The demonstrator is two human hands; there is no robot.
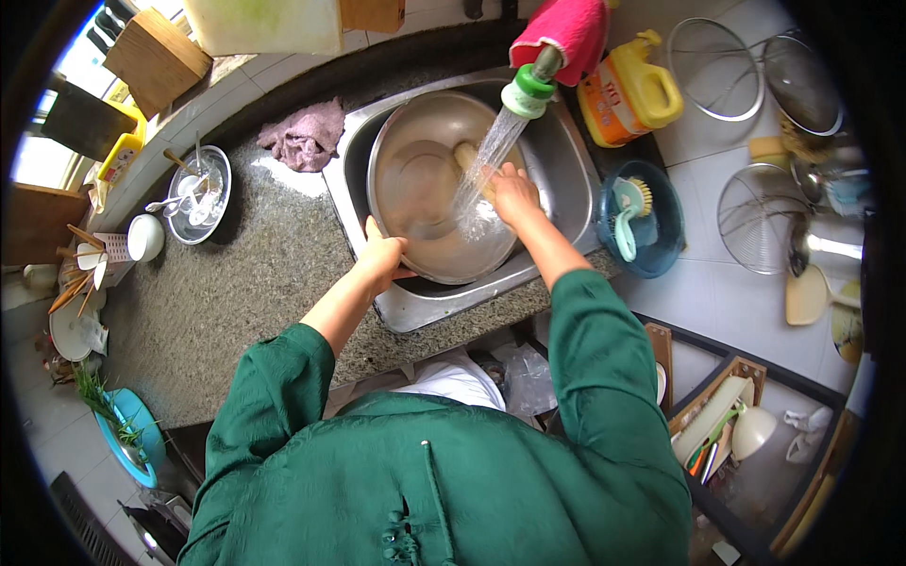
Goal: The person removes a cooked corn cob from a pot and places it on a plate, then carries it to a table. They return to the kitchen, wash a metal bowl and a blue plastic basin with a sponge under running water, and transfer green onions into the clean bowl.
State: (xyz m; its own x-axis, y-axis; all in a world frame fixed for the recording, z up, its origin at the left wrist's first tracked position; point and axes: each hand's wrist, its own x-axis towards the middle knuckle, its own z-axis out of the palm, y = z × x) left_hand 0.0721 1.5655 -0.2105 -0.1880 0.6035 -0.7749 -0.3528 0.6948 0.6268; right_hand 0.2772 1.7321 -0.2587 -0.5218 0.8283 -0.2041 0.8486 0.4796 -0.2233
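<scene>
A large round metal basin (pixel 417 152) rests in the stainless steel sink (pixel 566 152), with brownish water inside. My left hand (pixel 382 255) grips the basin's near left rim, thumb on top. Over the basin's right side, my right hand (pixel 513 192) holds a light tan, elongated thing (pixel 467 156), partly hidden by the hand and the spray; its kind is unclear. Water falls from a tap with a green and white spray head (pixel 527 93) into the basin beside my right hand. A pink cloth (pixel 566 35) is wrapped round the tap.
Right of the sink stand a blue plastic bowl (pixel 655 247) with a green-handled brush (pixel 626 219) and a yellow jug (pixel 630 92). At left, a mauve cloth (pixel 304 134), a metal bowl with utensils (pixel 225 201) and a white bowl (pixel 145 238) sit on the speckled counter (pixel 262 283).
</scene>
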